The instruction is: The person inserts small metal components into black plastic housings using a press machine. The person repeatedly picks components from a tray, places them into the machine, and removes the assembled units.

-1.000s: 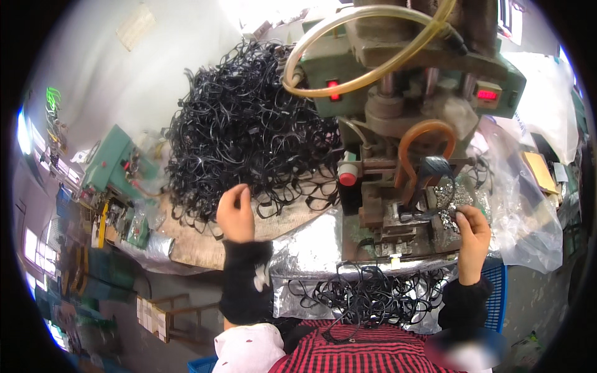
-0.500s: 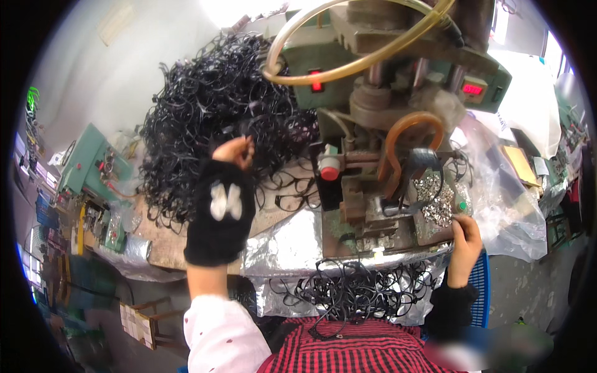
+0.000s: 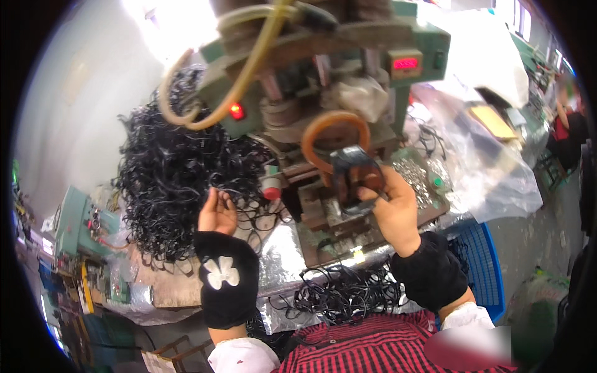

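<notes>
My left hand (image 3: 219,212) is at the near edge of a big heap of thin black looped pieces (image 3: 168,168). Its fingers curl in, with the thumb upright beside them; what they hold, if anything, is too small to make out. My right hand (image 3: 396,210) reaches into the work area of a green and grey press (image 3: 329,205). Its thumb and fingers close together behind a black curved band (image 3: 351,163) on the press, so whatever sits between the fingertips is hidden. Beside this hand lies a tray of small shiny metal parts (image 3: 413,179).
An orange hose (image 3: 336,118) loops above the work area, and a red button (image 3: 271,189) sits at the press's left. More black loops (image 3: 342,295) lie by my lap. A blue basket (image 3: 482,267) stands at the right. Clear plastic sheeting (image 3: 491,180) covers the table's right side.
My right hand has moved from the tray's near edge up and left into the press. My left hand has drawn back from inside the heap to its near edge. The view has shifted.
</notes>
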